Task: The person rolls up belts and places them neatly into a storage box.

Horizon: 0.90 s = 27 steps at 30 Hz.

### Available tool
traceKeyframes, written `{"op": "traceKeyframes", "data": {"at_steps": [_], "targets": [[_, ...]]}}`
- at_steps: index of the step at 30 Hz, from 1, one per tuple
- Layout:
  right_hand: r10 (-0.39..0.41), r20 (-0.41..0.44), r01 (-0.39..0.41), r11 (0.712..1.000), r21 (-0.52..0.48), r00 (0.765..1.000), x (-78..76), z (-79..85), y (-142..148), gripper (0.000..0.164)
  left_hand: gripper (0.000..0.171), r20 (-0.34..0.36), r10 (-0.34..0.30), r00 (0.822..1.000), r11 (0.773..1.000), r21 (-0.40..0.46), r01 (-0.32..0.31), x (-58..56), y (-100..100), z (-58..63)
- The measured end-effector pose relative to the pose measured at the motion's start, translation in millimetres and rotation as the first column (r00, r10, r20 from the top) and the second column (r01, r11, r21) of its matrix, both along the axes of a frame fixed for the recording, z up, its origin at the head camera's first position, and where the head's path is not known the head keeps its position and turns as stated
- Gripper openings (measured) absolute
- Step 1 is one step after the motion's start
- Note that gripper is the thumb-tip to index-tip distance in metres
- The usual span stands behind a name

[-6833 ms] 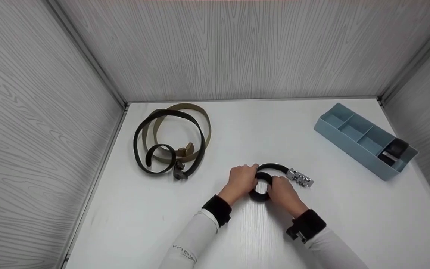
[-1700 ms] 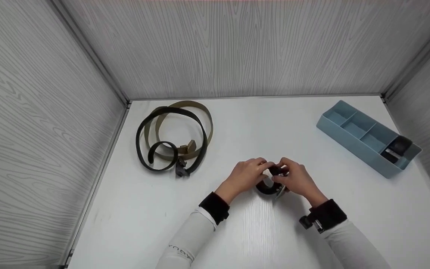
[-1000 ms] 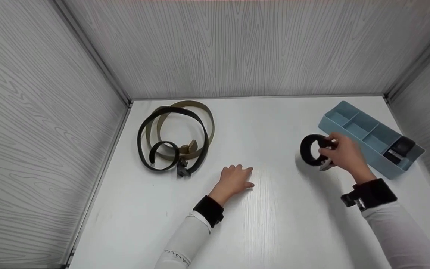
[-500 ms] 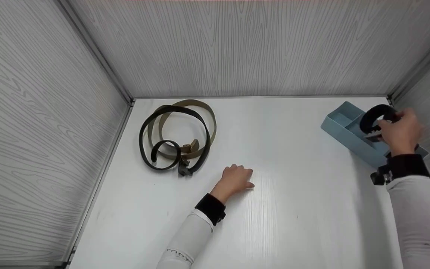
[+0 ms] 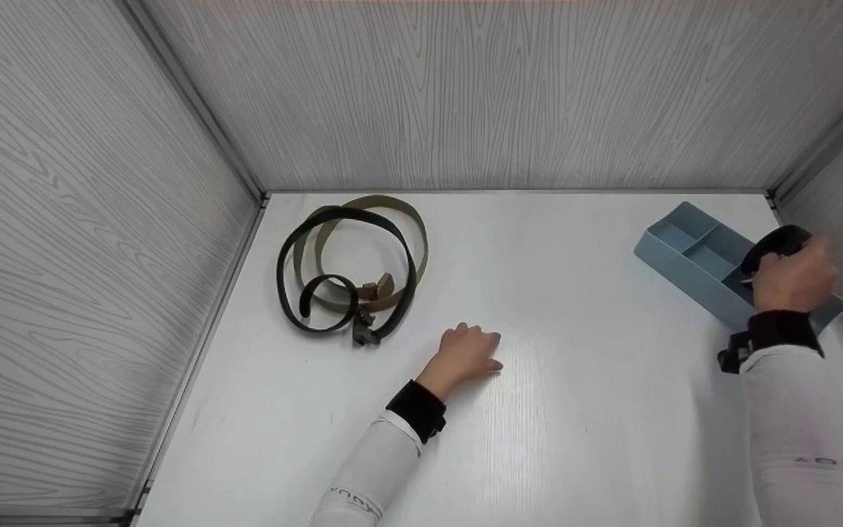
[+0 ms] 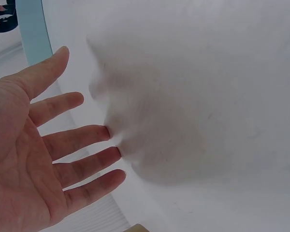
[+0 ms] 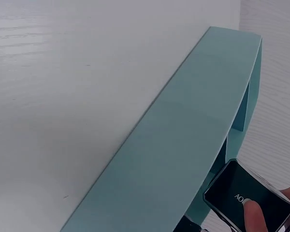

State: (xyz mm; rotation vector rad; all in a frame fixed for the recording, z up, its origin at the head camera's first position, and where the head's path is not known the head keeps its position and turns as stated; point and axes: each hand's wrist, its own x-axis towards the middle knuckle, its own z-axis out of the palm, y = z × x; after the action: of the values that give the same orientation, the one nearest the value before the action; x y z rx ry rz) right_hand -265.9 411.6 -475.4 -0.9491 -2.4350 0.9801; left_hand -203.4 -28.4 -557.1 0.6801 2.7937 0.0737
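Observation:
At the right, my right hand (image 5: 795, 278) grips a coiled black belt (image 5: 774, 241) over the near-right part of the light-blue divided box (image 5: 685, 277). The right wrist view shows my thumb pressed on the belt's dark, silver-edged buckle (image 7: 224, 186), which bears pale letters, right at the box rim. My left hand (image 5: 463, 355) is at mid-table, palm down, holding nothing. Its spread fingers (image 6: 77, 140) show in the left wrist view, with their tips at the white tabletop. The box's end compartment is mostly hidden behind my right hand.
To the left on the table (image 5: 575, 410) lie a looped black belt (image 5: 281, 271) and, partly under it, a tan belt (image 5: 424, 234) with a brass-coloured buckle. Wood-grain panels (image 5: 495, 95) enclose the table at the back and sides.
Both hands coiled the black belt; then my left hand let go. My right hand carried the coil rightward over the box and has lowered it toward the compartments. My left hand stays at mid-table.

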Motion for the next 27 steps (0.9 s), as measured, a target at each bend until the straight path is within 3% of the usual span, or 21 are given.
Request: {"op": "traceKeyframes", "data": {"at_steps": [7,12,18,27], "targets": [[-0.023,0.077,0.024,1.0,-0.018,0.997,-1.1,-1.5,-4,0.055,0.05,0.008,0.002,1.0,1.0,-0.016,-0.002,-0.2,0,0.8],[-0.024,0.101,0.027,0.999,-0.031,0.995,2.2,-12.0,-4,0.055,0.051,0.016,0.001,1.0,1.0,-0.021,0.0,0.1,0,1.2],[0.066,0.108,-0.073,0.995,0.067,0.992,5.0,-28.2,-2,0.049,0.052,0.019,-0.007,1.0,1.0,-0.013,0.007,-0.9,4,1.6],[0.177,0.099,-0.192,0.966,0.174,0.979,7.7,-39.4,-3,0.044,0.053,0.019,-0.002,1.0,1.0,-0.006,0.002,-0.8,7,0.2]]}}
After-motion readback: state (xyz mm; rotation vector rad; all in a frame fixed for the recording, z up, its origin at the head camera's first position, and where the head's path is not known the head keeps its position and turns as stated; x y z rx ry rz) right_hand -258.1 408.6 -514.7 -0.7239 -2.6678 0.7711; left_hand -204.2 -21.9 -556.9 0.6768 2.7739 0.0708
